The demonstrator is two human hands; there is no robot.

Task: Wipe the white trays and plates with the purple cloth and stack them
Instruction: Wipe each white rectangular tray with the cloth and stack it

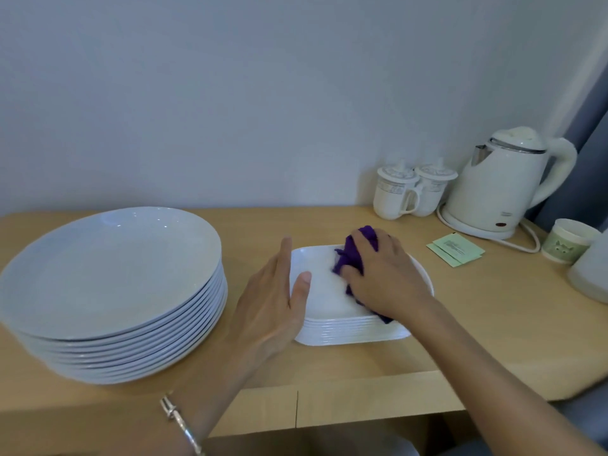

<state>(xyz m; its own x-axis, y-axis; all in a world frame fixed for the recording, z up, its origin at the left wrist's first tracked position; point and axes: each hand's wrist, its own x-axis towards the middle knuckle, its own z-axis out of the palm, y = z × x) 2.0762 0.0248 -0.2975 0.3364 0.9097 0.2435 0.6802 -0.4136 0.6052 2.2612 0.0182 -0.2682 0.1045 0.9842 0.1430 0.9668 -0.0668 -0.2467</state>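
Head view: right hand [385, 278], fingers curled round purple cloth [353, 255], pressed beneath them onto top white tray [324, 292]. Left hand [273, 304], fingers straight together, thumb on tray's left rim.

1 silver bracelet [179, 419] with a blocky clasp, worn behind the left hand [273, 301]; 2 forearms bare.

Grips the purple cloth [350, 258] under curled right hand [385, 274], forearm stretched in from the near right — braces with left hand [276, 301], flat and straight, thumb on the top tray [324, 292].
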